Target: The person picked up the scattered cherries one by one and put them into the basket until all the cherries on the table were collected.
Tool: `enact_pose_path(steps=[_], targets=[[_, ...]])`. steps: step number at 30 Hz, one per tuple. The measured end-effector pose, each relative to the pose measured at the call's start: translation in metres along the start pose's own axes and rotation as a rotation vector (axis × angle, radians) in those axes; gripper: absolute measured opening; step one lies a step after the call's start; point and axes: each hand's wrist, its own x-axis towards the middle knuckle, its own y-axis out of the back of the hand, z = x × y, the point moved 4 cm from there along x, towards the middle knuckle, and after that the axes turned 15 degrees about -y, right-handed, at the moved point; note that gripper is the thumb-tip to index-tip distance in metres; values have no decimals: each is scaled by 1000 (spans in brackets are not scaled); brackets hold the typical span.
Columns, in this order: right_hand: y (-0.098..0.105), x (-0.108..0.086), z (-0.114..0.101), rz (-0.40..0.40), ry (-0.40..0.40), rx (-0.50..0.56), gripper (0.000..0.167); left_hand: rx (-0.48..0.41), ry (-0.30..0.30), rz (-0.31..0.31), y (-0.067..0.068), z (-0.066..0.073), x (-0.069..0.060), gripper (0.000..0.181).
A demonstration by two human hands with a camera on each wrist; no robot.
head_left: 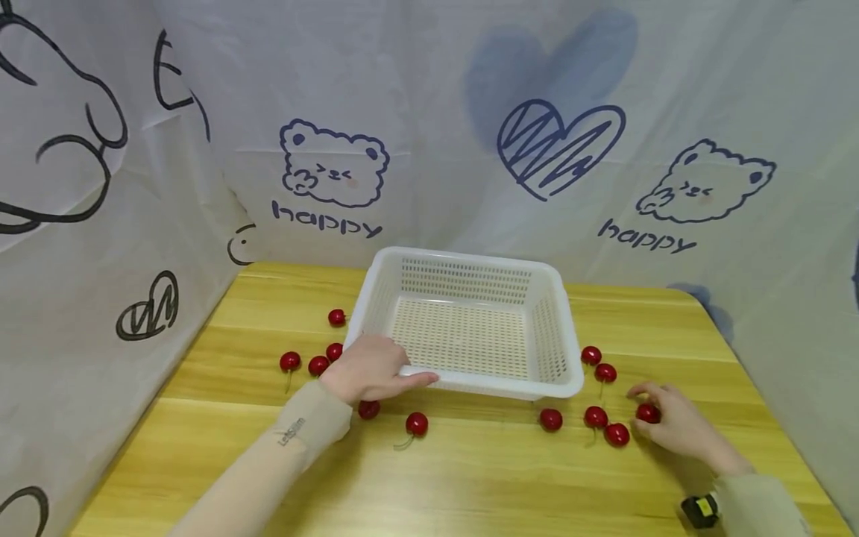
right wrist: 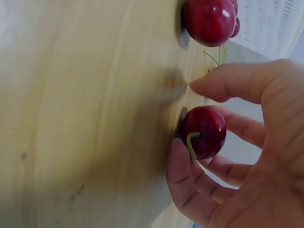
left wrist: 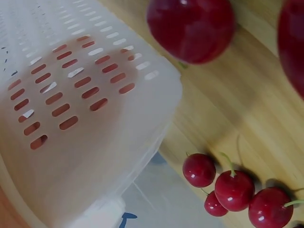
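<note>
My left hand [head_left: 372, 371] grips the near left corner of a white plastic basket [head_left: 470, 382], with the thumb lying along the rim. Through the slots of the basket wall [left wrist: 142, 109], its fingers show in the left wrist view. At the right, my right hand [head_left: 684, 425] is spread around a red cherry [head_left: 648, 414] on the table. In the right wrist view, fingers lie beside and behind that cherry [right wrist: 204, 130], and the upper digit stands apart from it. Two cherries [head_left: 617, 434] lie just left of the right hand.
More cherries lie left of the basket, including one cherry [head_left: 290, 362] near the left edge. A cherry [head_left: 417, 424] and another cherry [head_left: 551, 419] lie before the basket. The wooden table [head_left: 470, 477] meets a printed white cloth [head_left: 443, 186] behind and at the sides.
</note>
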Motion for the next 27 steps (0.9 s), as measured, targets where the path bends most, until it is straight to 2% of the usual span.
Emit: enact_pose_path(steps=[8, 15, 18, 23, 27], targets=[[2, 1, -4, 9, -12, 10, 29, -30, 43, -58, 0, 1, 9, 62], [7, 2, -12, 53, -42, 50, 30, -8, 47, -57, 1, 1, 9, 61], [12, 1, -20, 103, -39, 70, 30, -21, 33, -51, 0, 1, 7, 58], [31, 1, -44, 241, 30, 124, 29, -57, 30, -44, 0, 2, 5, 59], [44, 3, -65, 298, 79, 173, 29, -71, 43, -63, -2, 5, 3, 59]])
